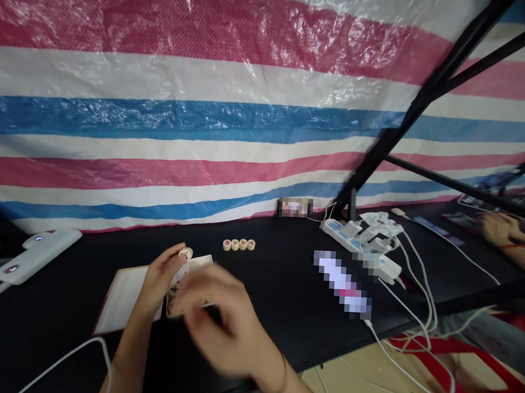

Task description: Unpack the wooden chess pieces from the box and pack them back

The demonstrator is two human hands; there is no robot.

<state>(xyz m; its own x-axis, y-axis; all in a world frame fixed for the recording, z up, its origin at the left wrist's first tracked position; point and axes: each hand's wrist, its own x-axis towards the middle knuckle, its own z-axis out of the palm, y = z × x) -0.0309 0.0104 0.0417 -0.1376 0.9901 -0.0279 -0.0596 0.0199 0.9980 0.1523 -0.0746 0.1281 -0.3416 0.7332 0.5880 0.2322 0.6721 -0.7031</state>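
My left hand (pixel 164 276) pinches a round, cream Chinese chess piece (pixel 186 253) above the left side of a small open box (pixel 205 260). Inside the box lie more pieces, one with a black character (pixel 174 288). Over the front of the box hangs my right hand (pixel 221 317), its fingers curled and smeared by motion. It hides much of the box, and whether it holds anything is not visible. Beyond the box, several pieces (pixel 239 244) with red characters stand side by side in a row on the black table (pixel 279 291).
A white flat box lid (pixel 123 297) lies left of the box. At far left is a white device (pixel 39 258) with a cable. On the right are a lit phone (pixel 343 283), a power strip (pixel 352 242) with plugs and cables, and another person's hands (pixel 502 229).
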